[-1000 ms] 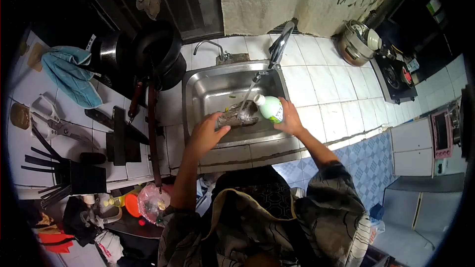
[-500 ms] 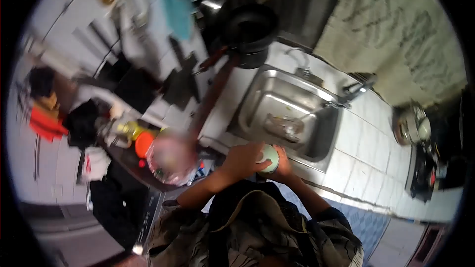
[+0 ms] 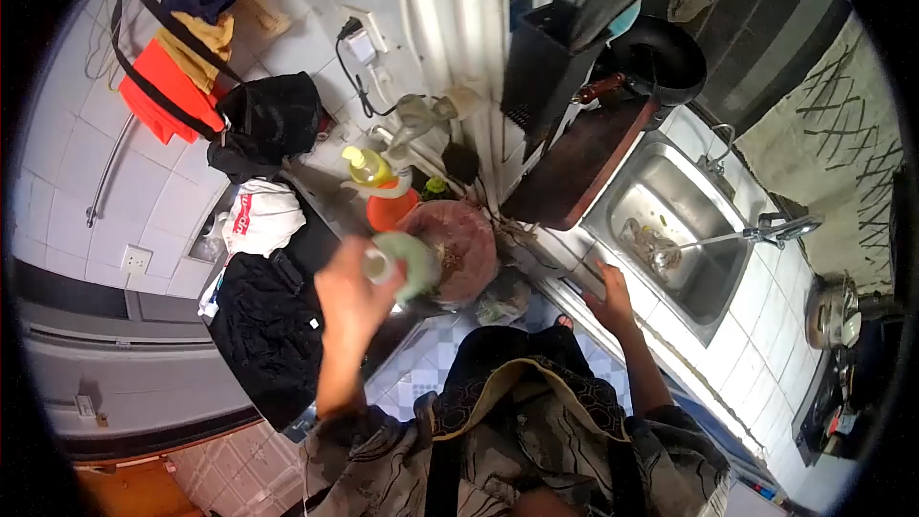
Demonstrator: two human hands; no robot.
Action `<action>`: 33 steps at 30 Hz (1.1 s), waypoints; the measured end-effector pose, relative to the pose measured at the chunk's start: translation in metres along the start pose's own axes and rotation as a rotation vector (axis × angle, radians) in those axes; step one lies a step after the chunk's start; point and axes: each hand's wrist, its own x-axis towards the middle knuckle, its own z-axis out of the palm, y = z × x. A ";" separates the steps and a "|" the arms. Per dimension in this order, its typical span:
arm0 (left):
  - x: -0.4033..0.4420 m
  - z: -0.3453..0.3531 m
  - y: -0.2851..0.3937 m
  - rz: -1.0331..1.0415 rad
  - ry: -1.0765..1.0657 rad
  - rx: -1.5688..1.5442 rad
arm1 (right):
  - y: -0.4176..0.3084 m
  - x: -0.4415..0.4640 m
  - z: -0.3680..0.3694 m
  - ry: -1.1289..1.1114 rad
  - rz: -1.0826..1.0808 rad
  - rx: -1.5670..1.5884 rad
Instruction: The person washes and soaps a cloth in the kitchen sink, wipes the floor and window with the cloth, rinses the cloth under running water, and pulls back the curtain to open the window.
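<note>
My left hand [image 3: 352, 285] grips a pale green bowl [image 3: 414, 266] by its foot, somewhat blurred by motion. The bowl is tilted, its base turned toward me, and it overlaps the near-left side of a pink round container [image 3: 471, 235] with dark scraps inside. Whether bowl and container touch I cannot tell. My right hand [image 3: 613, 303] is open with fingers apart, beside the tiled counter edge and holding nothing. Beyond it lies the steel sink [image 3: 691, 311], where water runs from the faucet [image 3: 783, 228] onto a crumpled translucent item [image 3: 651, 247].
An orange container [image 3: 391, 209] and a yellow pump bottle [image 3: 368, 165] stand behind the pink container. Black cloth [image 3: 268, 325] covers the left surface. A brown board [image 3: 584, 168], a knife holder [image 3: 539, 67] and a black pan [image 3: 670, 53] stand behind the sink.
Both hands were on the bowl in front of the sink. My left hand has carried it left to the pink container, and my right hand has let go. The view has turned left.
</note>
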 end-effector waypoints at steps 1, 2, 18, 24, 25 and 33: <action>0.013 -0.004 -0.017 -0.003 0.032 0.061 | -0.005 -0.003 0.004 0.001 0.003 -0.005; 0.026 -0.004 -0.033 -0.003 0.055 0.095 | -0.008 -0.007 0.006 0.023 0.031 -0.021; 0.145 0.113 -0.229 -0.264 -0.203 0.391 | -0.007 -0.060 -0.006 0.208 0.264 -0.145; 0.146 0.140 -0.251 -0.365 -0.327 0.419 | 0.008 -0.074 -0.005 0.223 0.318 -0.180; 0.141 0.148 -0.261 -0.404 -0.357 0.416 | 0.010 -0.076 -0.004 0.244 0.315 -0.200; 0.094 0.212 -0.323 -0.241 -0.581 0.419 | 0.014 -0.107 -0.016 0.250 0.436 -0.256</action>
